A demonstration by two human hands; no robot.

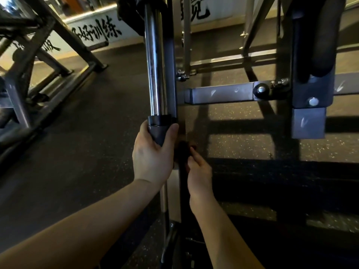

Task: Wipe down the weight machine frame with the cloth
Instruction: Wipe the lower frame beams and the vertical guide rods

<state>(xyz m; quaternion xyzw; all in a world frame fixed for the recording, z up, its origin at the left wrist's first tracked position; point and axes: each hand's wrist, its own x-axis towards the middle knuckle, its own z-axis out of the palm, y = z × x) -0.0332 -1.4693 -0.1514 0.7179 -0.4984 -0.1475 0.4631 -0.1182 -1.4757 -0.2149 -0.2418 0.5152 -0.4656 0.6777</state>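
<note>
Two hands at the foot of the chrome bar, cloth in the right one

We see the left hand [153,154] with its fingers curled round the dark sleeve [158,133] at the lower end of the chrome bar [155,65]. Just right of that bar end, the right hand [198,171] pinches the cloth [182,150] in its curled fingers. The cloth looks bunched and almost black in the shadow, with a touch of red by the fingertips. The weight machine frame [219,95], right of the bar, is grey square tube with pale scuffs and bolted joints. It stands over a speckled floor [242,123].
</note>
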